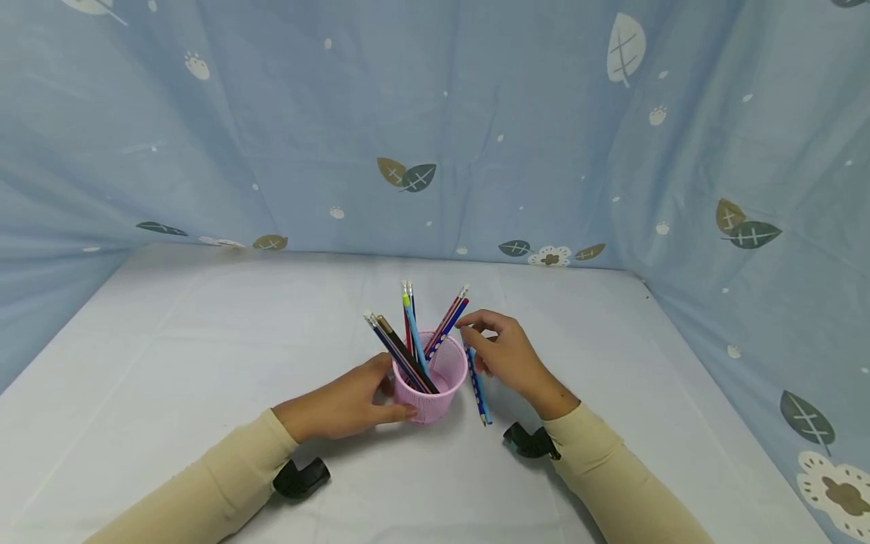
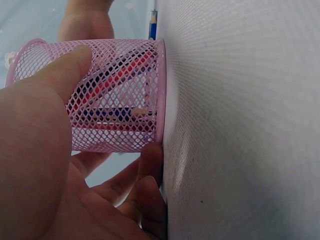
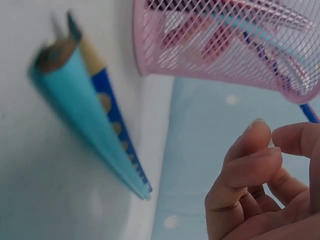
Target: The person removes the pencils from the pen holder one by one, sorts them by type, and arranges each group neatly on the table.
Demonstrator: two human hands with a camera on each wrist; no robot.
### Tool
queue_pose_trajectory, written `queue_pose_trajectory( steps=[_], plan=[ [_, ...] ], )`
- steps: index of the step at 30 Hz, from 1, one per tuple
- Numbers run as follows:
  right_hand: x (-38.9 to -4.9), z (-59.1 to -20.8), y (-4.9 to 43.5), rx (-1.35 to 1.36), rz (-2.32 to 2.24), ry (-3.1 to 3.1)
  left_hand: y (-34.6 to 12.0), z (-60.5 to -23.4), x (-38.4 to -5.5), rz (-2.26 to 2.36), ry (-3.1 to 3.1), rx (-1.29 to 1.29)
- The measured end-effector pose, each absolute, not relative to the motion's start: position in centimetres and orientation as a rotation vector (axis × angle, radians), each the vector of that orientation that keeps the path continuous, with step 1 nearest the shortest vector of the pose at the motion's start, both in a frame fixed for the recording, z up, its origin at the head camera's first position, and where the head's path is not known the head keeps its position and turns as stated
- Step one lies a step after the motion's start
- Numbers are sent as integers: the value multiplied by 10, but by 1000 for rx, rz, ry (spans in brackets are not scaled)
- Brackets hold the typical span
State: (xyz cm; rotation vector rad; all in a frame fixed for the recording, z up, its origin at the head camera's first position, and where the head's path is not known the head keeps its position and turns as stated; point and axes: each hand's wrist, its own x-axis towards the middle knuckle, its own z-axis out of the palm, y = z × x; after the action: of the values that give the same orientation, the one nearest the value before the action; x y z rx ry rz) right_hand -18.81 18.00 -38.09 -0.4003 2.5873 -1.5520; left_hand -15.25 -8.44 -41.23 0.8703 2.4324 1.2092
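A pink mesh pencil cup (image 1: 430, 408) stands upright on the white table, with several pencils (image 1: 387, 340) leaning in it. My left hand (image 1: 350, 400) holds it from the left; in the left wrist view the thumb (image 2: 75, 67) lies along the mesh and the other fingers curve about the opposite side. Just right of the cup, a light blue pencil (image 3: 85, 120) and a dark blue dotted pencil (image 3: 112, 110) lie side by side on the table. Over their far ends is my right hand (image 1: 506, 351), fingers loosely bent and nothing between thumb and forefinger in the right wrist view.
The white tabletop (image 1: 204, 340) spreads around the cup. A blue curtain (image 1: 476, 113) with a leaf print hangs along the back and right side. A black wrist mount (image 1: 302, 477) sits under the left cuff, another black mount (image 1: 530, 440) by the right cuff.
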Motion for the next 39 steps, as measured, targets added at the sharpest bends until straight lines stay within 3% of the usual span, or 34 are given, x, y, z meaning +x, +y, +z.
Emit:
queue_pose_trajectory(
  steps=[39],
  plan=[
    [-172, -375, 164, -414, -1662, 2451, -84, -412, -153, 1192, 2431, 876]
  ],
)
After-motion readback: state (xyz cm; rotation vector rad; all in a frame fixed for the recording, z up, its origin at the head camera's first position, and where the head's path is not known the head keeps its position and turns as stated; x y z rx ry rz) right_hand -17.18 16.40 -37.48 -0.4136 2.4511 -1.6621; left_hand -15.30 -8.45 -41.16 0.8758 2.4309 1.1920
